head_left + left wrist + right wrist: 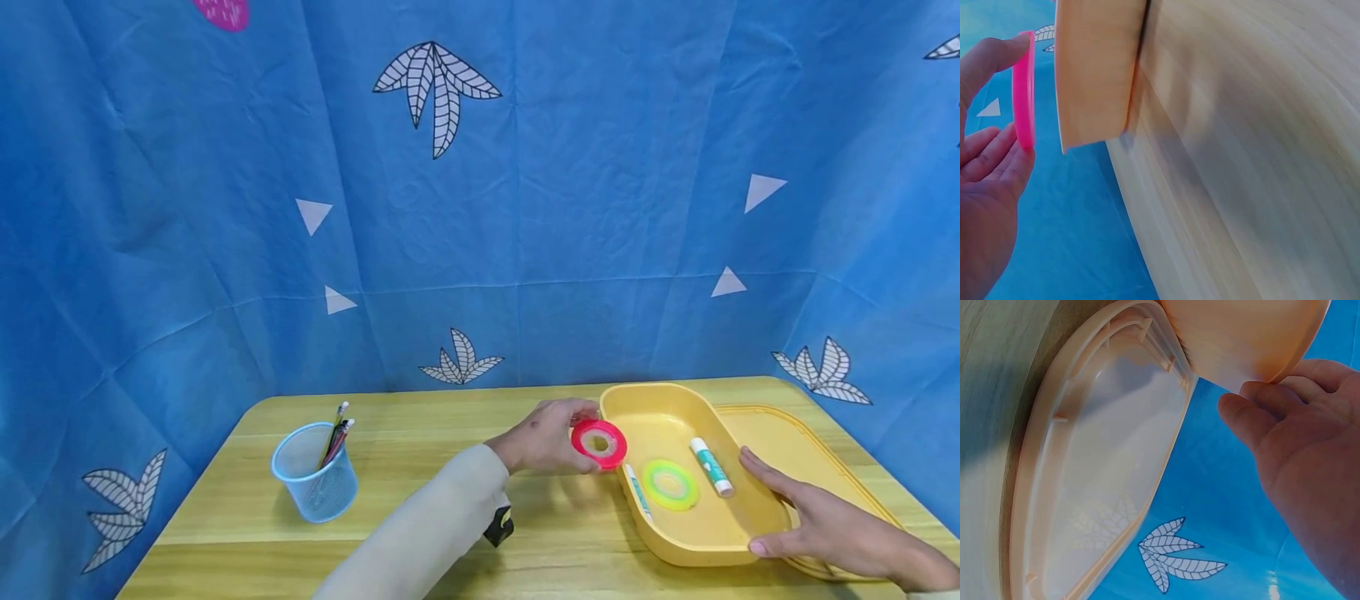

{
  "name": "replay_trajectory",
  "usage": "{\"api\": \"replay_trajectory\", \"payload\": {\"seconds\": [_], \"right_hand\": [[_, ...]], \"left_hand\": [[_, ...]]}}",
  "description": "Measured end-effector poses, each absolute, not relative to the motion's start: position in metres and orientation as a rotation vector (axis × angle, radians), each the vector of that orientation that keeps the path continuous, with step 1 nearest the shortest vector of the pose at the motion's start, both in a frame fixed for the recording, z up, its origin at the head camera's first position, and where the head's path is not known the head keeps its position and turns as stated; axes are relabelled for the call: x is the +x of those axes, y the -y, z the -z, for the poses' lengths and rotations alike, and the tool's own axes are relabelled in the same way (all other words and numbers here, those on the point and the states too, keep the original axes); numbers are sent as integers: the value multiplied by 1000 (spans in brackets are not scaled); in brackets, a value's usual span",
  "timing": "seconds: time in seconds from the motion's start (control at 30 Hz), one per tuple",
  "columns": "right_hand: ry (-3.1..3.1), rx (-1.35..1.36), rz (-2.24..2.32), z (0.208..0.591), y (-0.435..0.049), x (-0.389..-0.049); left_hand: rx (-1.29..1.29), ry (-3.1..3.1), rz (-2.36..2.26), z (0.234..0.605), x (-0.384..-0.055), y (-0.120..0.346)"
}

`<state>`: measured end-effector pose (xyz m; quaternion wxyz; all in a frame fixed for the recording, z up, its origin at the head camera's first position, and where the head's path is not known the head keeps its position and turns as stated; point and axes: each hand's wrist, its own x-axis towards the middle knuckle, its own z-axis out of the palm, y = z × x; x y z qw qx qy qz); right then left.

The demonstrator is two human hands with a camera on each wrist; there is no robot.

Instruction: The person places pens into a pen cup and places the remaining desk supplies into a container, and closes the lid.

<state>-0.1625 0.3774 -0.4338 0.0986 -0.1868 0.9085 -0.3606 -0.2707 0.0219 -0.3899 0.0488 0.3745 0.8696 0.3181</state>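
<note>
My left hand (551, 435) pinches a pink tape roll (617, 444) between thumb and fingers, just beside the left wall of a yellow box (660, 546). In the left wrist view, the tape roll (1023, 94) appears edge-on, with the thumb at its top and the fingertips at its lower edge. My right hand (817, 525) holds the box by its front right corner, thumb and fingers spread around the rim. Inside the box lie a yellow-green ring (651, 492), a glue stick (711, 465) with a white cap, and a slim white-and-teal stick (637, 492).
A yellow lid (787, 442) lies on the table to the right of the box, partly hidden beneath the right hand. On the left stands a light blue mesh cup (326, 492) with several pencils (337, 442). A blue patterned curtain (562, 208) hangs behind the wooden table (420, 417).
</note>
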Motion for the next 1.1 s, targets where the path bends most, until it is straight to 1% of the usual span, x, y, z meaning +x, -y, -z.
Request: {"api": "replay_trajectory", "payload": {"seconds": [0.23, 0.43, 0.67, 0.93, 1.1], "right_hand": [[-2728, -594, 1052, 432, -377, -161], [-2763, -575, 1016, 431, -376, -160], [-2775, -559, 989, 429, -376, -160], [-2758, -582, 1015, 422, -372, -156], [-2756, -597, 1012, 422, -371, -155]], "left_hand": [[1187, -2634, -955, 387, -269, -37], [1270, -2624, -918, 386, -266, -50], [1266, -2596, -921, 385, -262, -63], [1326, -2569, -874, 385, -258, -77], [1297, -2497, -901, 389, -255, -79]]}}
